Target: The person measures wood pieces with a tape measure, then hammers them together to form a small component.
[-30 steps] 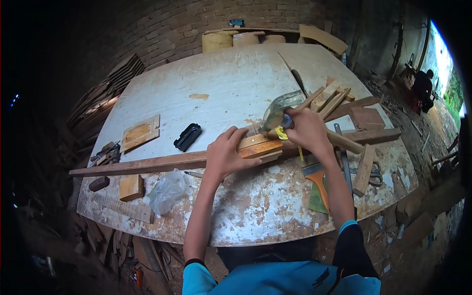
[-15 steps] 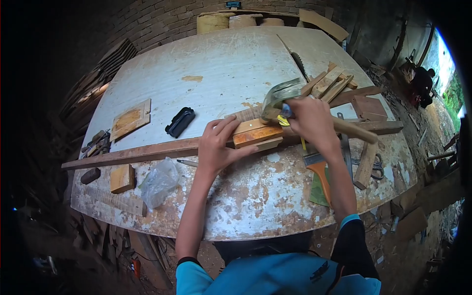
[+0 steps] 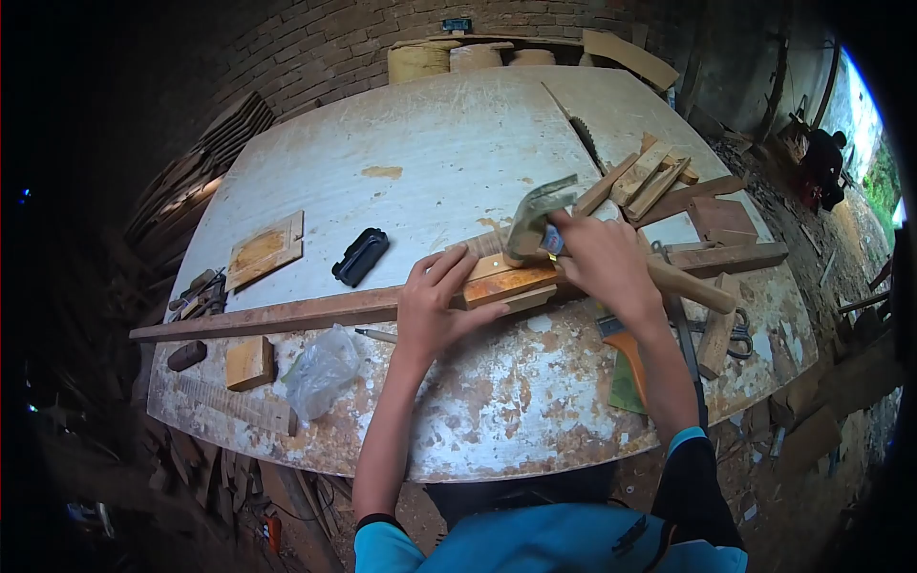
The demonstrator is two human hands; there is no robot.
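My left hand (image 3: 437, 301) grips the left end of a small wooden block (image 3: 506, 285), with the thumb along its near side and the fingers over the top. The block rests by a long wooden bar (image 3: 267, 316) that crosses the table. A claw hammer (image 3: 543, 212) has its head down at the block's top, near the right end. Its wooden handle (image 3: 695, 286) slants to the right under my right hand (image 3: 611, 265), whose fingers are wrapped round something near the head. Part of the hammer is hidden behind that hand.
Left on the table (image 3: 458, 153) are a black case (image 3: 361, 257), a flat wooden panel (image 3: 266, 250), a yellowish block (image 3: 249, 364) and a plastic bag (image 3: 323, 373). Scrap wood (image 3: 650, 177), a saw blade (image 3: 585, 139), scissors (image 3: 741, 334) and an orange-handled brush (image 3: 626, 358) lie right. A person (image 3: 823, 167) is far right.
The whole view has shifted slightly, with the table lower and more to the right. Both hands keep their places at the block, and the hammer head stays at its top.
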